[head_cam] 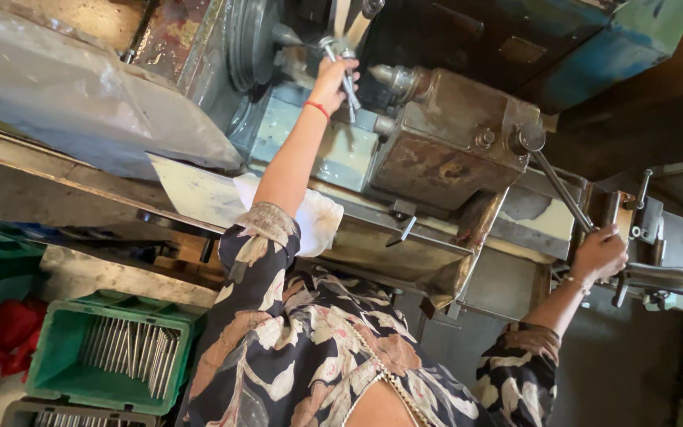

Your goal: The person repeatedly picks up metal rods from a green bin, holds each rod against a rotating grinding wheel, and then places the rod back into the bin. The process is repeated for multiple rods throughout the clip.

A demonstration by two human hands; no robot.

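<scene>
My left hand (332, 81), with a red thread at the wrist, reaches far forward and is closed on thin metal rods (349, 83) at the machine's spindle (389, 75). My right hand (599, 253), wearing a bracelet, is stretched out to the right and grips a long steel lever (563, 194) that runs up to a round knob (527, 138) on the rusty machine housing (444, 150). A second thick steel bar (673, 278) juts out just right of that hand. My patterned sleeves and chest fill the lower middle.
A green plastic crate (57, 379) at the lower left holds several metal rods (132, 352). A white cloth (319, 221) lies on the machine's tray edge (405, 265). A grey metal cover (81, 103) slopes at the upper left, and a red rag (5, 332) sits at the far left.
</scene>
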